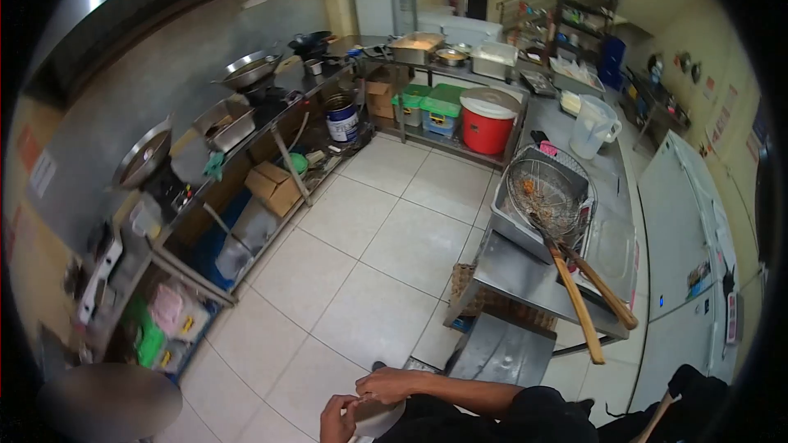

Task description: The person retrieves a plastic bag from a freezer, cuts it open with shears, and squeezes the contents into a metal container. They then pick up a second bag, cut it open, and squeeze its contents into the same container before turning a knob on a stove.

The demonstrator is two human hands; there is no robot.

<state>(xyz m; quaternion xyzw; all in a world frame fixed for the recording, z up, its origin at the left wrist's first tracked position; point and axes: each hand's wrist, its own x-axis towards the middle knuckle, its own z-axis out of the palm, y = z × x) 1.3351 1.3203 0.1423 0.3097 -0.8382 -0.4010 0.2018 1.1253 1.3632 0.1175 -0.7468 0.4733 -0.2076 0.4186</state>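
Observation:
At the bottom of the head view, my right hand reaches in from the right with its fingers bent into a pinch. My left hand comes up from the lower edge, fingers curled, its tips close to those of my right hand. Something small and pale seems to lie between the fingertips, too small to name. Just below the hands, a pale rounded thing, perhaps a bowl, is partly hidden by them and by dark clothing.
Wire strainers with long wooden handles rest on a grey tub; the handles overhang the steel table. Woks line the left counter. A red bucket stands under the back table. A blurred head shows lower left.

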